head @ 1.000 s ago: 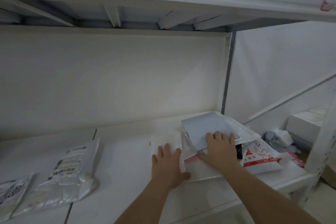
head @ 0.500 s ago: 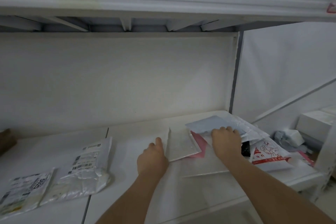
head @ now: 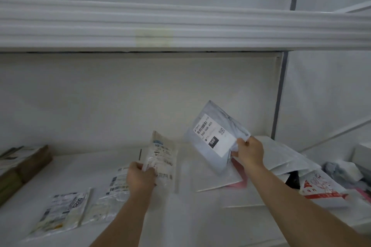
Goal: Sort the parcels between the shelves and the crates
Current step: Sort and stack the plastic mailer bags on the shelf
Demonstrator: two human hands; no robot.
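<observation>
My left hand (head: 140,176) grips a small white parcel (head: 162,156) with a printed label, held upright above the white shelf (head: 180,216). My right hand (head: 250,151) holds a grey-blue mailer (head: 215,136) by its lower right corner, tilted up so its label with "060" faces me. Under my right hand lies a pile of flat parcels (head: 281,158), with a pink one (head: 239,174) partly showing. A white bag with red print (head: 321,188) lies at the pile's right end.
Two clear labelled bags (head: 64,214) (head: 114,192) lie on the shelf at the left. A brown cardboard box (head: 22,168) sits at the far left. The upper shelf's edge (head: 180,26) runs overhead. More items (head: 341,170) lie beyond the shelf's right post.
Both hands have lifted off the shelf, each raising a parcel: the left the small white one, the right the grey-blue mailer, now turned label-side up. The camera has tilted upward.
</observation>
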